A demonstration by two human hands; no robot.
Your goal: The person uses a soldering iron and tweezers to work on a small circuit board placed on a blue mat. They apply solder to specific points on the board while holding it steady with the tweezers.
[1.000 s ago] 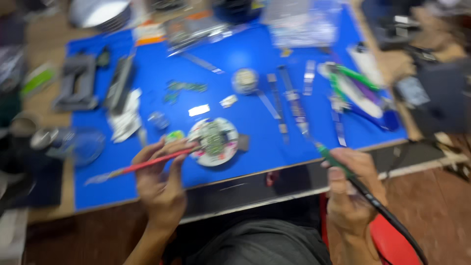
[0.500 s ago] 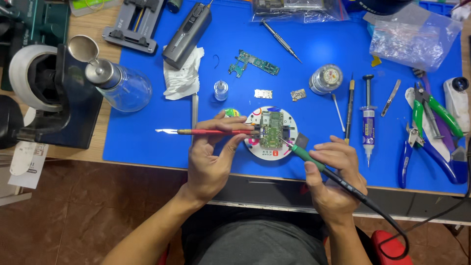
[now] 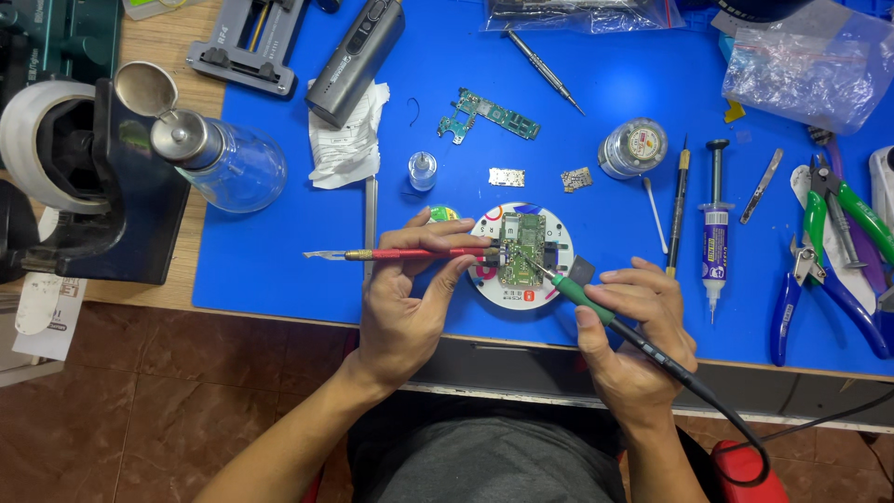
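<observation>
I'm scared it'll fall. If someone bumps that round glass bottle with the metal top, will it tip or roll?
The glass bottle looks wide-bottomed, so probably steady; its metal top may make it slightly top-heavy. Being glass, it could break if it fell off the blue mat.

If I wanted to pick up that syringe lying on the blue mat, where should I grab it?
Take the syringe by the middle of its barrel, pinching across it from left and right. It lies flat, plunger end away from the person, tip toward the mat's near edge, with bare mat on both sides, though a thin tool lies close on its left.
</observation>
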